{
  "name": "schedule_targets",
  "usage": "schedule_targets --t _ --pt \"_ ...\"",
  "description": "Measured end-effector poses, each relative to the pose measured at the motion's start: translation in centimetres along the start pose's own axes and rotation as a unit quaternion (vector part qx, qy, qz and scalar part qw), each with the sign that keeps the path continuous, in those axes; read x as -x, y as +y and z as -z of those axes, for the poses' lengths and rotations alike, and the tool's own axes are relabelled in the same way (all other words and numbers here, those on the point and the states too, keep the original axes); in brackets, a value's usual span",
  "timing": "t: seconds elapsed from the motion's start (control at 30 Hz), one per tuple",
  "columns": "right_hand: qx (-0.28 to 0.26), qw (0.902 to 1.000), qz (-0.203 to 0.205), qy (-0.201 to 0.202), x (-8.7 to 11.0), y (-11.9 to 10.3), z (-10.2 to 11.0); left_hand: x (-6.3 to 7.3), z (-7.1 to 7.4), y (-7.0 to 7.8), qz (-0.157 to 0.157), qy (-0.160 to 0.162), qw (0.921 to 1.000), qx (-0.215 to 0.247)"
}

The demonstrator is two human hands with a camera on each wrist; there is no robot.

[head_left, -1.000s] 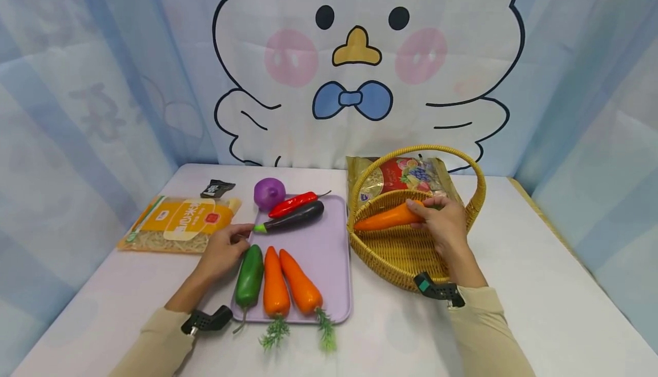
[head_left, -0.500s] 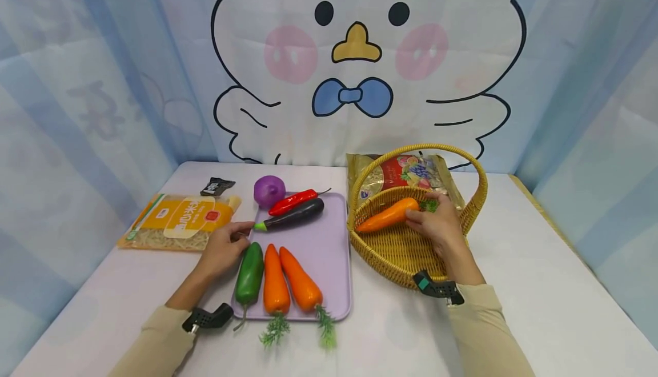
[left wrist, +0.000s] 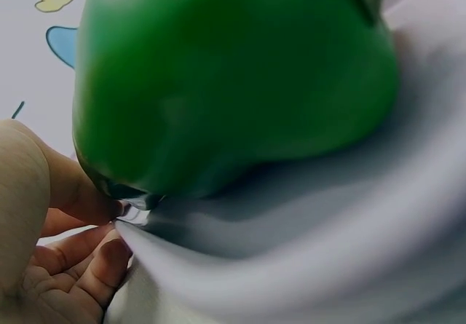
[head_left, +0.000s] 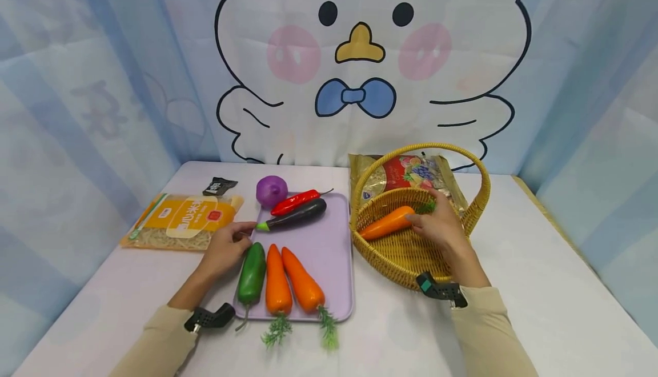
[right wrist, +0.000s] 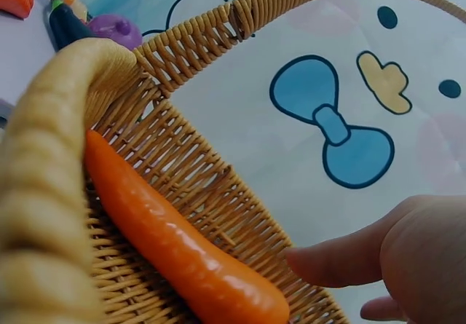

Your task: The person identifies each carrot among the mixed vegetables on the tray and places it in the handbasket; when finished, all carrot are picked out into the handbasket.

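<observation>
1. The right hand (head_left: 441,229) sits inside the wicker basket (head_left: 396,263), its fingers relaxed and spread beside the thick end of an orange carrot (head_left: 386,223). In the right wrist view the thumb and fingers stand clear of the carrot (right wrist: 182,247), so this grip is open and holds nothing.
2. That carrot lies slanted on the basket's woven floor, its thin tip toward the rim on the tray side and its green top (head_left: 426,207) up against the far wall near the fingertips.
3. The left hand (head_left: 224,249) rests at the left edge of the purple tray (head_left: 329,251), just beside the green pepper (head_left: 252,272). Its fingers are gently bent, with the fingertips at the tray's rim near the green stem end of the eggplant (head_left: 294,216).
4. The left wrist view is filled by the blurred pepper (left wrist: 233,84) with the fingers (left wrist: 80,266) below it at the tray edge; nothing lies inside that grip, which is loosely open.
5. On the tray, two more carrots (head_left: 290,280) lie side by side to the right of the pepper, their green tops hanging over the near edge. The eggplant lies across the far part, with a red chili (head_left: 297,201) just behind it.
6. A purple onion (head_left: 271,190) sits on the table at the tray's far left corner.
7. Left of the tray lies a yellow noodle packet (head_left: 180,221), with a small black sachet (head_left: 219,185) behind it.
8. A cereal bag (head_left: 406,174) lies behind the basket under its arched handle.
</observation>
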State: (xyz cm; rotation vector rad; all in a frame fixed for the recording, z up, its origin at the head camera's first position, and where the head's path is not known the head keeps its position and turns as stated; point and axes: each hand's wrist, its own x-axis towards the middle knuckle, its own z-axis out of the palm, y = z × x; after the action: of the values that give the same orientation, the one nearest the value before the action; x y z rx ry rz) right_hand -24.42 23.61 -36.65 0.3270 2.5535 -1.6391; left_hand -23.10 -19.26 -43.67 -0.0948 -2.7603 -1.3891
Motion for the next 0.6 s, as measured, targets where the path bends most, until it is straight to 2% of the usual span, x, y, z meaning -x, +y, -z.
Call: schedule_targets --t 0.13,0.3,0.6 --pt "0.014 0.9998 0.011 0.013 0.7 -0.6 0.3 0.0 -0.1 0.1 0.0 0.001 1.0 0.0" --pt "0.026 0.9978 0.052 0.033 1.8 -1.4 0.5 0.0 -0.1 0.1 0.003 0.0 1.0 0.002" --pt "0.046 0.9937 0.101 0.02 4.0 -3.4 0.2 0.0 -0.1 0.0 0.007 -0.001 1.0 0.006"
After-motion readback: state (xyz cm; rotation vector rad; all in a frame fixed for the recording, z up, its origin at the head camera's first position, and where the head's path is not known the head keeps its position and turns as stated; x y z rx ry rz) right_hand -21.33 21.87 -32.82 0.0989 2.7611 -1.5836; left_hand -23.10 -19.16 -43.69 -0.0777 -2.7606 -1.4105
